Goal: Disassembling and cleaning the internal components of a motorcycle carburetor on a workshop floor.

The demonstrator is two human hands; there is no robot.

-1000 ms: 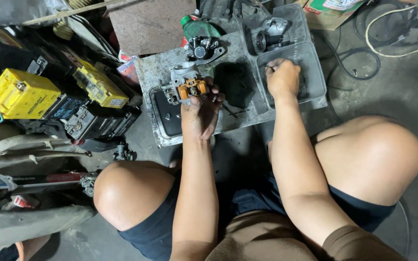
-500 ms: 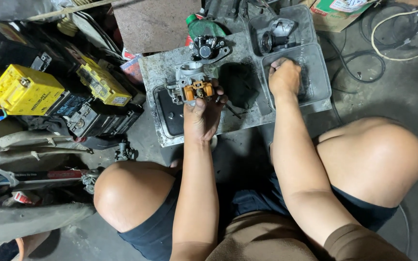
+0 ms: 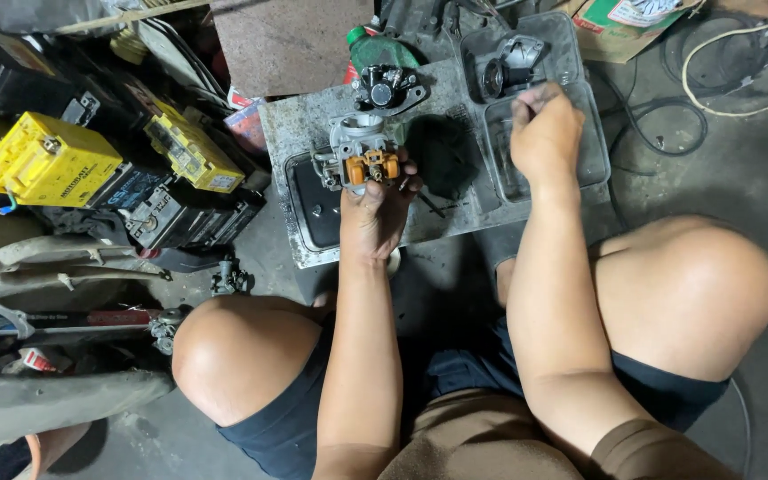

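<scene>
Head view, current moment. Your left hand (image 3: 375, 218) grips the metal throttle body (image 3: 362, 156), the part with the orange fittings, fingers closed around its lower end. The part sits above the grey slab (image 3: 295, 133) that serves as the work surface, at roughly 11 o'clock from your left knee. A dark recessed tray (image 3: 308, 209) lies on the slab at 9 o'clock from the held part. A second small metal assembly (image 3: 382, 89) rests on the slab at 12 o'clock from it, with a green bottle cap (image 3: 368, 46) just beyond.

Your right hand (image 3: 544, 133) is over the clear plastic tray (image 3: 593, 147) at 3 o'clock from the throttle body. The fingers are pinched narrow, tips together at the top of the hand; you cannot tell from this view whether they hold a small item. Another clear tray (image 3: 562, 40) at 12 o'clock from that hand contains a metal component (image 3: 507, 67).

Change from the earlier views. The right hand sat lower in the tray a second ago; it is now raised with the fingertips drawn together, which suggests a pick from the tray. The left hand and the throttle body hold the same place on the slab throughout.

Surroundings. Yellow batteries (image 3: 42, 164) stand well apart at 9 o'clock. Cables (image 3: 722, 62) lie on the floor at 2 o'clock.
</scene>
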